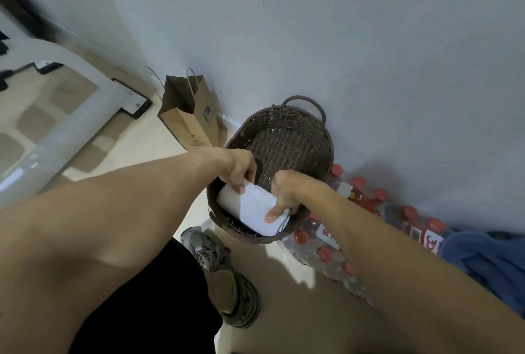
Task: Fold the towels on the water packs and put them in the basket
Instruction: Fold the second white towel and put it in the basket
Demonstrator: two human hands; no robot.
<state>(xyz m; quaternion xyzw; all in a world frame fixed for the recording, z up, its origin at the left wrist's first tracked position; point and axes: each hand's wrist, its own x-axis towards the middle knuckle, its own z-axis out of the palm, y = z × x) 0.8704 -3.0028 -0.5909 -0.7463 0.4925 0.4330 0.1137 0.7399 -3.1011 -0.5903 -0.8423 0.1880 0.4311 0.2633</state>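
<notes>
both hands pinch a folded white towel [251, 207] inside the near end of the basket [287, 115]: left hand [240, 167] at its far-left corner, right hand [284, 193] at its right edge. risk: uneven release lets the fold spring open. a blue towel [483, 262] lies right of the right hand on the water packs [397, 214].

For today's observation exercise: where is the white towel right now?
The white towel is folded in the near end of the basket, gripped by the left hand and right hand.

A home, likely a storage corner: pale tiled floor [136, 137], plain wall [341, 41], paper shopping bag [189, 115], wicker basket [287, 137], bottled water packs [369, 200].
</notes>
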